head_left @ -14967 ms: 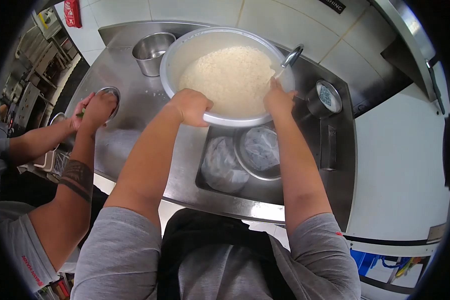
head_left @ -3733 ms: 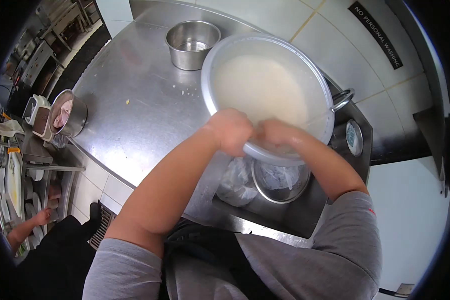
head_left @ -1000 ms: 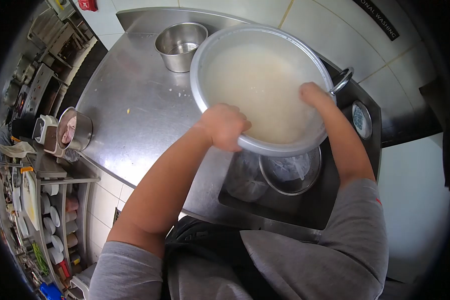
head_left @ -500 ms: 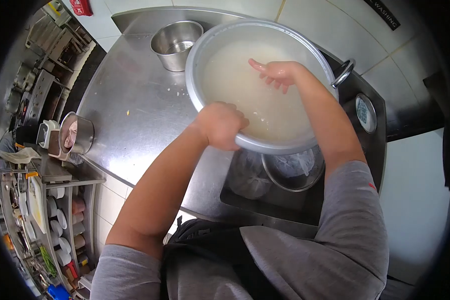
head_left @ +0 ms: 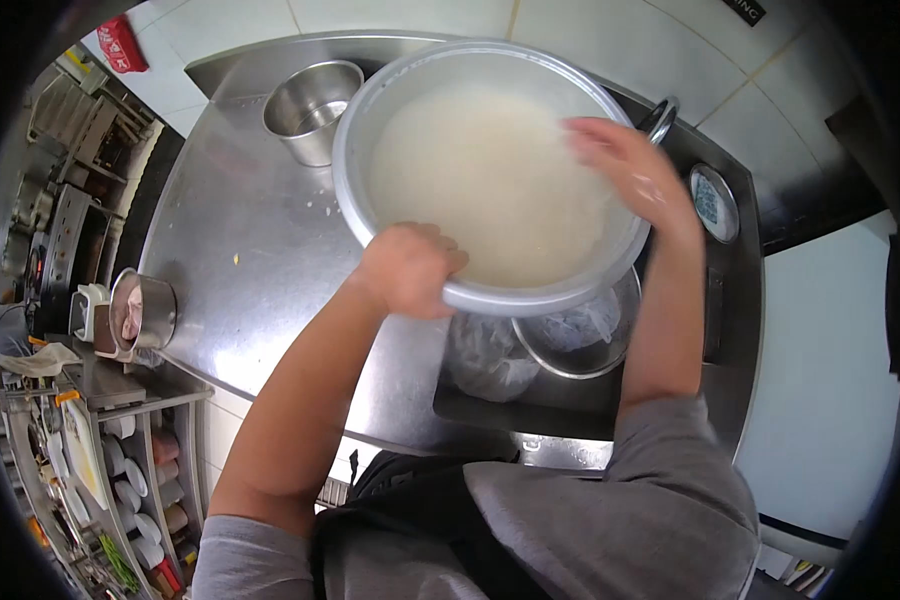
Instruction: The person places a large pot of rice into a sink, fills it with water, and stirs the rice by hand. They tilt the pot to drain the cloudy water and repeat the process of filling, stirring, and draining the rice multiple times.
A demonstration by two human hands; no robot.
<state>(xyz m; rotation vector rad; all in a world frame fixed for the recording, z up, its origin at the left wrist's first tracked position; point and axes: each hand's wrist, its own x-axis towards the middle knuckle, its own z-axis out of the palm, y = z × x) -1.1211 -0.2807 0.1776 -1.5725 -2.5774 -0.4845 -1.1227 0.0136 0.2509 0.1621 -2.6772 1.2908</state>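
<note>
A large metal basin (head_left: 530, 297) of cloudy, whitish water (head_left: 475, 180) sits over the sink's edge and part of the steel counter. What lies at the bottom, if anything, is hidden by the water. My left hand (head_left: 408, 270) is closed around the near-left rim, fingers curled over the inside. At the right side of the basin, just by the rim, is my right hand (head_left: 638, 178), wet and blurred by motion. Its fingers stretch inward over the water, holding nothing that I can see.
Beyond the right rim shows a curved metal faucet (head_left: 658, 120). Below the basin, a steel bowl (head_left: 578, 376) and clear plastic bags (head_left: 485, 360) lie in the sink. An empty steel pot (head_left: 315, 145) stands back left; another steel container (head_left: 160, 310) sits at the counter's left end.
My right hand has moved from above the middle of the water rightward to the rim. The left hand keeps its hold on the basin. The whole view has shifted slightly.
</note>
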